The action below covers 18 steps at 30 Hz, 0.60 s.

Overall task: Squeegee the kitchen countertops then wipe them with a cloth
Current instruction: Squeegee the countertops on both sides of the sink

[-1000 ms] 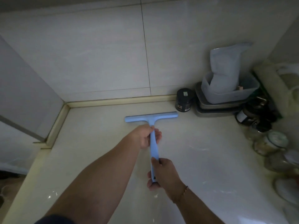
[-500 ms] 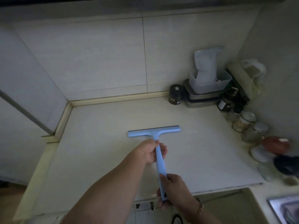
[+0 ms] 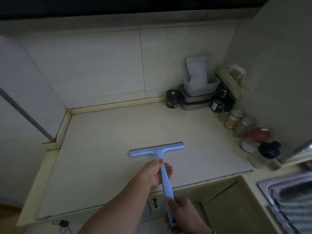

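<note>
Left hand (image 3: pixel 154 173), right hand (image 3: pixel 183 215) grip squeegee (image 3: pixel 157 150) on countertop (image 3: pixel 101 149).

A: Where's the pale blue plastic T-shaped squeegee (image 3: pixel 162 159)?

B: Blade flat on the cream stone bench (image 3: pixel 104 149), crosswise, near the front edge. Its long handle runs back past that edge.

A: And the bench?

B: Pale, with a few small wet glints just left of the handle.

pale cream tabletop (image 3: pixel 104 149), blue squeegee (image 3: pixel 157 150) blade flat near 6 o'clock, dark jar (image 3: pixel 172 98), stacked containers (image 3: pixel 195 100) and glass jars (image 3: pixel 233 121) crowding 2 o'clock
</note>
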{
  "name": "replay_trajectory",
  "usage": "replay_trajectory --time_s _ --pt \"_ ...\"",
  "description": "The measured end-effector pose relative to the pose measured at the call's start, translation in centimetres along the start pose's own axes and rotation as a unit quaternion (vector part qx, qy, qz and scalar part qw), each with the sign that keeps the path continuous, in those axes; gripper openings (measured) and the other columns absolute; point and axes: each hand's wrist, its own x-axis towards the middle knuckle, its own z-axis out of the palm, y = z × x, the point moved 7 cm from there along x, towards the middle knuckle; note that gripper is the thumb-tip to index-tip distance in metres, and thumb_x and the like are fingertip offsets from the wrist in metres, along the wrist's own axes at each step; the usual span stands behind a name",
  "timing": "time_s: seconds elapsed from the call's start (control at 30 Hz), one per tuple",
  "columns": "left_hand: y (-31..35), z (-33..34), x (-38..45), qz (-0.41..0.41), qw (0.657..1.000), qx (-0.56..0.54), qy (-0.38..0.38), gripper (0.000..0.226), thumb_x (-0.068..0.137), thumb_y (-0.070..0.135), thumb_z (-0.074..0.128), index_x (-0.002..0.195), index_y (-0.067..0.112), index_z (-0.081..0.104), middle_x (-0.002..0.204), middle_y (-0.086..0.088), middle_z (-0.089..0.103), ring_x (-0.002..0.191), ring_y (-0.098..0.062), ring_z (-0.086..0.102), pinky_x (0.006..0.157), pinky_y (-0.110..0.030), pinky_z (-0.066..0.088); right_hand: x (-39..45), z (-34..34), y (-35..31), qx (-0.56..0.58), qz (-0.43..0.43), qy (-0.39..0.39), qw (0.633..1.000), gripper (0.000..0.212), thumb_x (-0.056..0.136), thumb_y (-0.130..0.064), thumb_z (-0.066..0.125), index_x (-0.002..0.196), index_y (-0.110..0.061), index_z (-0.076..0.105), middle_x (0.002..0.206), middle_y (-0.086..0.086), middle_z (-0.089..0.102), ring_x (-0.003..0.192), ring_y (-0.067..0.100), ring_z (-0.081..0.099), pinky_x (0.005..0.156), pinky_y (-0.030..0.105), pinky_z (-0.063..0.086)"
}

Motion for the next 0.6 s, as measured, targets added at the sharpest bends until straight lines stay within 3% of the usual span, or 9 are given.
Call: replay_trajectory --time_s 0.17,0.47,0.6 --pt "-1.5 -0.1 -1.0 0.002 1.000 -0.010 0.007 0.034 0.102 0.019 0.044 0.088 -0.007 0.058 0.070 -0.019 0.067 0.068 -0.029 0.062 0.062 -0.039 0.053 -1.3 0.1 0.8 0.000 0.008 -0.002 1.000 0.030 0.098 -0.030 0.050 0.082 -0.012 0.068 0.062 0.006 0.071 0.050 0.009 0.063 0.050 0.017 0.045" --pt "-1.6 -0.1 -2.1 -0.004 1.000 0.017 0.020 0.033 0.103 0.021 0.042 0.090 -0.006 0.058 0.077 -0.018 0.066 0.064 -0.027 0.063 0.056 -0.035 0.052 -1.5 0.3 1.5 -0.015 0.016 0.006 1.000 0.035 0.097 -0.035 0.050 0.079 -0.012 0.069 0.063 0.004 0.072 0.053 0.008 0.065 0.054 0.019 0.047" --pt "-2.2 -0.2 -2.6 -0.001 0.999 0.042 0.017 0.035 0.103 0.022 0.041 0.089 -0.005 0.059 0.072 -0.017 0.068 0.063 -0.026 0.065 0.057 -0.034 0.053 -1.6 0.1 2.8 -0.052 0.021 0.049 0.997 0.042 0.087 -0.049 0.054 0.079 -0.012 0.072 0.075 0.009 0.073 0.069 0.014 0.070 0.075 0.032 0.057"
